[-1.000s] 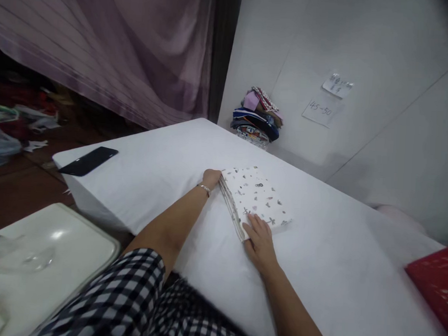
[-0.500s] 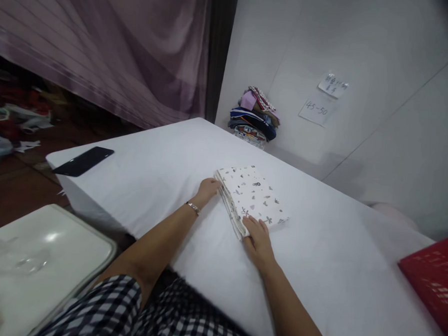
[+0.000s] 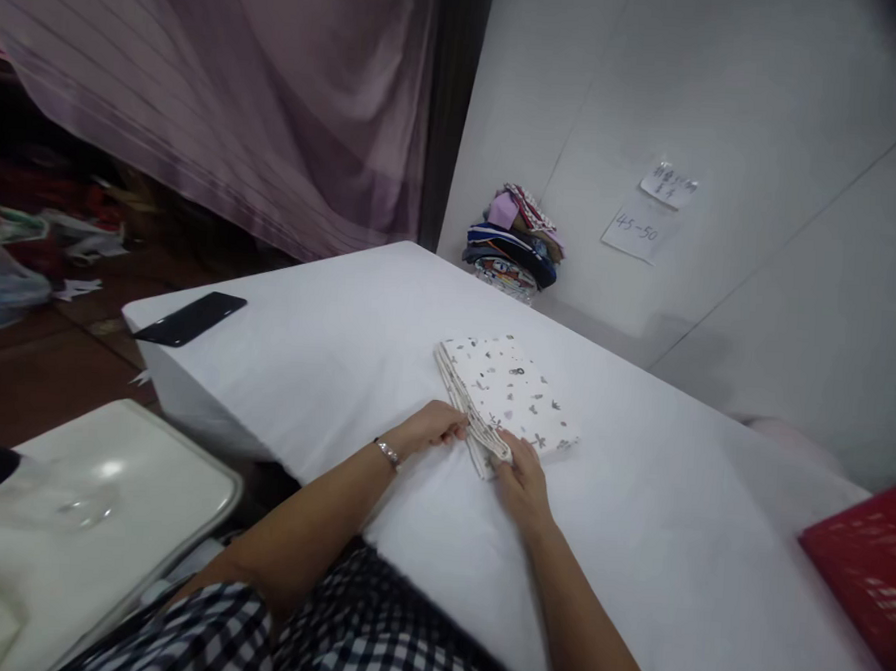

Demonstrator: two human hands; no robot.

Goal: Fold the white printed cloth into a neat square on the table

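A white folded cloth (image 3: 525, 385) printed with small motifs lies on the white-covered table (image 3: 328, 339), its stacked layers showing along the near-left edge. My left hand (image 3: 435, 427), with a bracelet at the wrist, is closed at that edge, its fingers pinching the layers near the middle. At the near corner my right hand (image 3: 520, 479) grips the cloth, fingers wrapped over the fold and lifting the upper layers slightly. The thumb of the right hand is partly hidden by the cloth.
A dark phone-like slab (image 3: 192, 318) lies at the table's far left. Folded fabrics (image 3: 513, 241) are piled by the wall beyond the table. A red box-like object (image 3: 868, 563) stands at right, a pale stool-like surface (image 3: 163, 461) at lower left. Paper signs (image 3: 638, 225) hang on the wall.
My left hand has slid from the cloth's far-left corner toward me, to the middle of the layered edge. The near corner's layers are now raised at my right hand.
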